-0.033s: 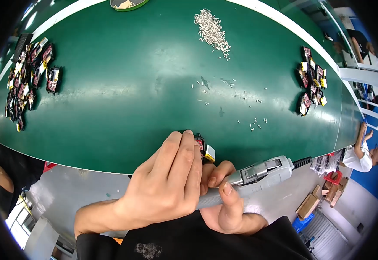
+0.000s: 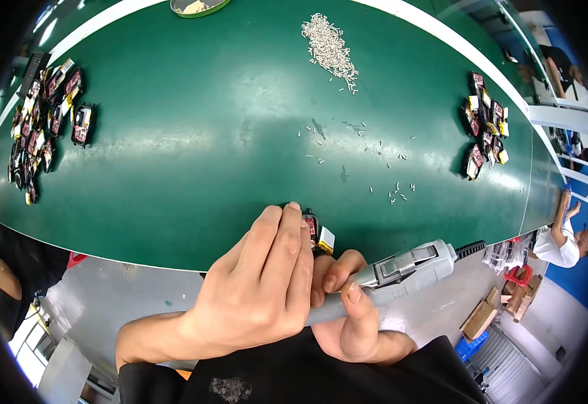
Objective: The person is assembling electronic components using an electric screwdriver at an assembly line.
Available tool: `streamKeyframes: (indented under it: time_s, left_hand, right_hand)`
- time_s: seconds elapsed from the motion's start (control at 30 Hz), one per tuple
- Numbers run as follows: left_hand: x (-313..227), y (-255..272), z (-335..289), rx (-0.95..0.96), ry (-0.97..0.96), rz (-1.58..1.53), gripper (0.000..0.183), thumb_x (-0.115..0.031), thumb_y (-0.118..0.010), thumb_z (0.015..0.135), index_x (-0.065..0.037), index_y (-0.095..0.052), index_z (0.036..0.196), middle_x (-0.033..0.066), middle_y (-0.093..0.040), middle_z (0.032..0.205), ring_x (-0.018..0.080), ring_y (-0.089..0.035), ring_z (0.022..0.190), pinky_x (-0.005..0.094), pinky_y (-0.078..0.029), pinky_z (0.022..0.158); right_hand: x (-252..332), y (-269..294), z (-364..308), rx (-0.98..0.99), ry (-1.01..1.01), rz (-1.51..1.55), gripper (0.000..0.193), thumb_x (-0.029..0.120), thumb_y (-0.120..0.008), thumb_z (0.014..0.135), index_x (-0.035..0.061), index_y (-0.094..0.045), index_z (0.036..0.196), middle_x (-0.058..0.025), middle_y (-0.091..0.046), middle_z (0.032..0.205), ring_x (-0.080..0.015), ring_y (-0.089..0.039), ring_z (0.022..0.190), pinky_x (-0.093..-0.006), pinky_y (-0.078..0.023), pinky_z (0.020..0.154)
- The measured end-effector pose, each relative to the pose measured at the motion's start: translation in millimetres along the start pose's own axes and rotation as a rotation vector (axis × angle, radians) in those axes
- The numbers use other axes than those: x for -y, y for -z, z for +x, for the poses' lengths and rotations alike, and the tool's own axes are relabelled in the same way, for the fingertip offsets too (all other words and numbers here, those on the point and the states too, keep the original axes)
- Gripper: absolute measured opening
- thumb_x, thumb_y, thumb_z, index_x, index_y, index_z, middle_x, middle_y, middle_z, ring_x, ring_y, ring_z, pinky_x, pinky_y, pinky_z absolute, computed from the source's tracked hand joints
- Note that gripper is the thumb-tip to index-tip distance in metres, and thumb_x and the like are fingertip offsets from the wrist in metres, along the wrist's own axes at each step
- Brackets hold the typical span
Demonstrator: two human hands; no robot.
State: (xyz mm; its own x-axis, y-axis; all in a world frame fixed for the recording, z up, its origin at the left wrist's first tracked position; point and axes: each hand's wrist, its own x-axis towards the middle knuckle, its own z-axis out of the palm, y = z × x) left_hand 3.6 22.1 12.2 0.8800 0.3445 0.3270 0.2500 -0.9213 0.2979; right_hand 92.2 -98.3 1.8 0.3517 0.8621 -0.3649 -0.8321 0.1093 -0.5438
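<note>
My left hand (image 2: 257, 283) is closed over a small black device housing (image 2: 310, 224) at the table's near edge. A red circuit board and a white and yellow battery pack (image 2: 326, 238) show past its fingertips; the rest lies hidden under the fingers. My right hand (image 2: 354, 323) grips a grey electric screwdriver (image 2: 408, 266) with a silver lever, its thumb and fingers around the body. A black cord (image 2: 470, 250) leaves the tool's right end. The tool's other end passes behind my left hand, so its tip is not visible.
A heap of small silver screws (image 2: 331, 50) lies at the far middle of the green table (image 2: 173, 161), with loose ones nearer. Similar black devices are piled at far left (image 2: 38, 131) and right (image 2: 486, 124). A round green tray (image 2: 200, 8) stands at the back. Other people are at both sides.
</note>
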Motion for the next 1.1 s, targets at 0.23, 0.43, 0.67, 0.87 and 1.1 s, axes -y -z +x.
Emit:
streamKeyframes:
  time_s: [0.23,0.43,0.67,0.87,1.1]
  left_hand:
    - [-1.9,-1.8,-6.9,0.04,-0.049,0.072,0.03,-0.006,-0.063,0.067,0.016,-0.064,0.088,0.0264,-0.062,0.101,0.0318,-0.062,0.092,0.0317,-0.055,0.077]
    - [-0.1,-6.7,-16.3,0.041,-0.043,0.088,0.031,-0.001,-0.061,0.067,0.014,-0.066,0.093,0.0258,-0.061,0.108,0.0317,-0.062,0.097,0.0315,-0.055,0.08]
    - [1.0,-10.2,-16.3,-0.013,-0.028,0.077,0.029,-0.001,-0.062,0.067,0.013,-0.067,0.093,0.0242,-0.062,0.107,0.031,-0.062,0.097,0.0307,-0.055,0.08]
    - [3.0,-12.5,-12.9,-0.052,-0.039,0.058,0.025,-0.001,-0.065,0.069,0.012,-0.067,0.09,0.0209,-0.064,0.102,0.0292,-0.062,0.095,0.0299,-0.056,0.078]
    - [4.2,-14.4,-15.1,-0.079,0.029,-0.026,0.027,0.006,-0.068,0.064,0.013,-0.065,0.09,0.0222,-0.064,0.1,0.0313,-0.063,0.089,0.0322,-0.058,0.069]
  right_hand:
    - [51.9,9.8,30.7,0.434,0.387,0.024,0.04,0.044,-0.056,0.092,0.006,-0.045,0.094,-0.0015,-0.053,0.061,-0.0143,-0.053,0.051,-0.0285,-0.042,0.053]
    - [98.3,-18.2,64.2,0.502,0.433,-0.234,0.029,0.035,-0.061,0.091,0.009,-0.048,0.084,-0.001,-0.048,0.05,-0.0099,-0.049,0.041,-0.0243,-0.044,0.047]
    - [91.7,-15.0,88.0,0.586,0.305,-0.344,0.035,0.046,-0.052,0.093,0.0118,-0.046,0.09,0.0024,-0.045,0.052,-0.0082,-0.047,0.048,-0.0224,-0.039,0.052]
    - [91.6,-11.2,90.7,0.568,0.283,-0.404,0.035,0.047,-0.049,0.094,0.0121,-0.046,0.091,0.0034,-0.046,0.054,-0.0083,-0.047,0.048,-0.0223,-0.039,0.052]
    - [88.8,-11.1,98.7,0.638,0.27,-0.405,0.035,0.044,-0.057,0.091,0.0118,-0.046,0.087,0.0035,-0.048,0.05,-0.008,-0.049,0.043,-0.0219,-0.04,0.048]
